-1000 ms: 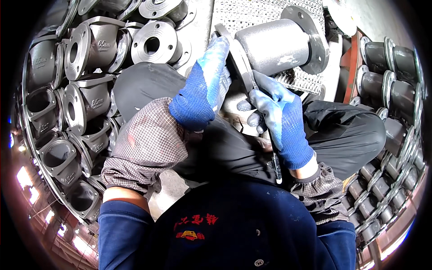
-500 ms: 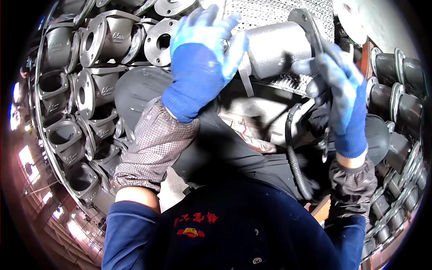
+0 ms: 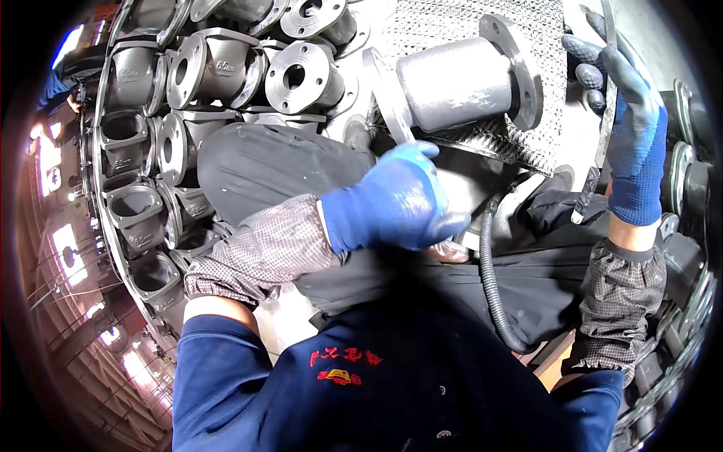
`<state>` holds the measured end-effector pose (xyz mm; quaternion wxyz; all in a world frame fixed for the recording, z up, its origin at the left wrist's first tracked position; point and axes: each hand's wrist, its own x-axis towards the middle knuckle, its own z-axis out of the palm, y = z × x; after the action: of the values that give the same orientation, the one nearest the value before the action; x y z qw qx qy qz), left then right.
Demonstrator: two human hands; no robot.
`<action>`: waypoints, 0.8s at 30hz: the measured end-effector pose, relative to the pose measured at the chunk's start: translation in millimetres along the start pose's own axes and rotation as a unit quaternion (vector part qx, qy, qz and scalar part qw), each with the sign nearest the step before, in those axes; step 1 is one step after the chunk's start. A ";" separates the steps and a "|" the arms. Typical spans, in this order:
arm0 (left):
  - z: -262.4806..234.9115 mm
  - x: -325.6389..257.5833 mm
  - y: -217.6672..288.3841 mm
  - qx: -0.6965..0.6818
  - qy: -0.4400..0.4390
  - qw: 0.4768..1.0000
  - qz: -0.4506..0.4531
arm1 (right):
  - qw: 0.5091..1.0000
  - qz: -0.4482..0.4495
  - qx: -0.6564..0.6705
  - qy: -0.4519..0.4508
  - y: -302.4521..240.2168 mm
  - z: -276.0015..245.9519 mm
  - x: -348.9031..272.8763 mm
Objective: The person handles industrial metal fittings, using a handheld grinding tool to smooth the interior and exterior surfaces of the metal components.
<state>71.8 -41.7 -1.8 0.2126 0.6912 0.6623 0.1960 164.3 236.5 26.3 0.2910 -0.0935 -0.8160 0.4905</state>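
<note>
- The view looks down from the person's head at their own lap, seated among grey metal castings.
- The left hand (image 3: 395, 200), in a blue glove, hovers low over the lap in the middle of the view. Its fingers are curled loosely inward and it grips nothing that can be seen.
- Just beyond the left hand lies a grey flanged pipe piece (image 3: 452, 83), a short thick tube on its side with a round flat flange at each end.
- The flanged pipe piece rests on a silver mesh mat (image 3: 452, 26) that runs to the top edge of the view.
- The right hand (image 3: 629, 120), also blue-gloved, is raised at the upper right, to the right of the pipe's far flange and apart from it.
- The right hand is closed around a long flat metal file (image 3: 602, 113), held nearly upright; the bar runs from the top edge down past the wrist.
- Both forearms wear grey checked sleeve covers (image 3: 263, 248) over dark blue sleeves.
- A black ribbed hose (image 3: 489, 286) curves down across the dark trousers between the two arms.
- On the left, a stack of grey valve bodies (image 3: 188, 98) with round flanges and square openings fills the space from the top edge down the side.
- More dark round castings (image 3: 689, 181) line the right edge, partly hidden behind the right arm.
</note>
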 end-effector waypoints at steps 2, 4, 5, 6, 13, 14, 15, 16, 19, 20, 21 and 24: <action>-26.9 10.6 -0.4 0.037 0.036 0.999 -0.015 | 0.999 0.021 0.021 0.031 -3.4 1.1 -1.3; -37.0 6.6 -14.7 -0.022 0.179 0.983 -0.030 | 0.975 0.194 0.096 0.041 -22.0 4.0 4.1; -51.8 3.1 -19.1 -0.017 0.186 0.980 -0.069 | 0.959 0.217 0.171 0.058 -7.7 4.4 1.9; -50.7 -10.9 -28.9 -0.016 0.265 0.953 -0.147 | 0.949 0.239 0.193 0.077 -5.3 9.7 1.8; -15.8 -33.2 -90.0 -0.508 0.377 0.647 -0.425 | 0.915 0.376 0.072 0.127 52.9 57.4 -16.9; -6.7 -30.1 -90.0 -0.552 0.342 0.640 -0.412 | 0.940 0.322 0.035 0.106 74.0 61.1 -27.0; 2.6 -28.0 -90.2 -0.592 0.304 0.630 -0.400 | 0.950 0.298 0.039 0.086 84.7 65.6 -34.2; 6.6 -27.3 -87.8 -0.626 0.269 0.620 -0.390 | 0.931 0.333 0.119 0.094 84.0 72.5 -34.1; 8.2 -20.7 -79.5 -0.621 0.298 0.651 -0.318 | 0.909 0.352 0.204 0.087 83.3 80.6 -34.1; 12.9 -24.2 -86.1 -0.484 0.321 0.778 -0.240 | 0.915 0.341 0.197 0.088 85.1 82.5 -33.2; 14.0 -24.0 -86.4 -0.408 0.325 0.831 -0.196 | 0.920 0.330 0.190 0.090 85.8 82.8 -32.5; -3.0 -10.5 -79.4 -0.468 0.333 0.774 -0.267 | 0.916 0.347 0.181 0.088 77.8 83.6 -31.6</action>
<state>3.6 -49.5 -43.1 0.3200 0.1930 0.6758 0.6353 132.3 199.3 -81.5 0.1851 -0.3591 -0.6011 0.6896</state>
